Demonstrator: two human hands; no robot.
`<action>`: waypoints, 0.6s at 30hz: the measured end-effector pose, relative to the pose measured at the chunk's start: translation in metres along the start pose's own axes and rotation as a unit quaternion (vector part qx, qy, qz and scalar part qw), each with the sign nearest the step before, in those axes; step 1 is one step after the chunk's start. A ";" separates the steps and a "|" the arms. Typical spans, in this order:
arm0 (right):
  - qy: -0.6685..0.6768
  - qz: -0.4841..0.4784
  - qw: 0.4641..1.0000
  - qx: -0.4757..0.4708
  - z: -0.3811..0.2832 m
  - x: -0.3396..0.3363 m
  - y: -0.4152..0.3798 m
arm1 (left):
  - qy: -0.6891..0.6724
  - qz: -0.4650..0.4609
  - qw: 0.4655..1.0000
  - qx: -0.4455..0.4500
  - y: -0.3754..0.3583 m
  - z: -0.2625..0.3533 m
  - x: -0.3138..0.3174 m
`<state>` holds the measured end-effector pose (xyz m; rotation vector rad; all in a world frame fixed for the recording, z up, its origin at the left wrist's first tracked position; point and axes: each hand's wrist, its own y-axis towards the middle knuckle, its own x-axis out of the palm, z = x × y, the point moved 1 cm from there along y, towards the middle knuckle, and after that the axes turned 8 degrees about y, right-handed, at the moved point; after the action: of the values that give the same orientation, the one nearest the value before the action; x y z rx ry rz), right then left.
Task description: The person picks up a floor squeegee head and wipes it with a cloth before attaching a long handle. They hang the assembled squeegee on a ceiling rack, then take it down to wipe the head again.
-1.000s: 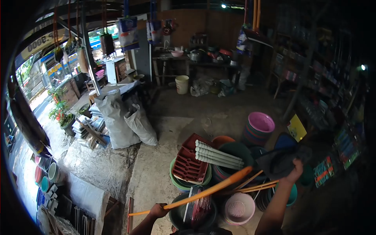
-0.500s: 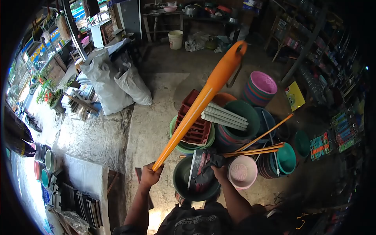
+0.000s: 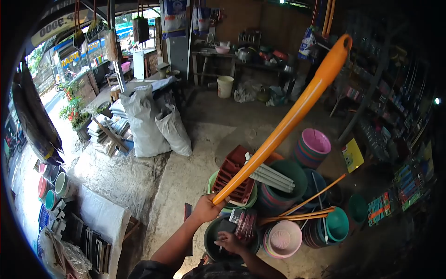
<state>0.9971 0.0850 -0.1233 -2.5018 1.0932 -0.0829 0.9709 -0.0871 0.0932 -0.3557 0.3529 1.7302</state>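
My left hand (image 3: 206, 209) clenches orange handle (image 3: 283, 123), slanting up-right away; right hand (image 3: 228, 241) pinches dark cloth (image 3: 226, 226) below it.

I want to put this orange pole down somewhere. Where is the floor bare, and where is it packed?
Bare concrete floor lies between the white sacks and the red crate, and further back toward the white bucket. Crowded: the stacked basins right of the left hand and around the right hand.

bare concrete floor (image 3: 186, 181) open left of the hands, stacked basins (image 3: 334, 225), red crate (image 3: 234, 179) and pipes (image 3: 274, 176) crowding ahead and right
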 end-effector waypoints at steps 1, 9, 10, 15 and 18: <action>-0.003 0.000 1.000 -0.008 0.000 0.004 0.000 | -0.015 -0.007 1.000 0.021 0.005 0.006 0.007; -0.027 0.151 0.965 -0.214 -0.013 -0.012 0.039 | -0.160 -0.004 0.980 0.120 0.004 0.149 0.028; -0.003 0.100 0.974 -0.203 -0.012 -0.013 0.037 | -0.154 -0.013 0.979 0.131 0.004 0.164 0.030; -0.021 0.178 0.959 -0.218 -0.002 -0.015 0.020 | -0.179 0.059 0.969 0.160 -0.002 0.214 0.038; -0.053 0.233 0.947 -0.214 0.016 -0.030 0.000 | -0.180 0.066 0.968 0.163 0.002 0.228 0.048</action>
<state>0.9796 0.1120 -0.1347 -2.4780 1.7779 0.4644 0.9507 0.0519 0.2786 0.2250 0.3916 1.7887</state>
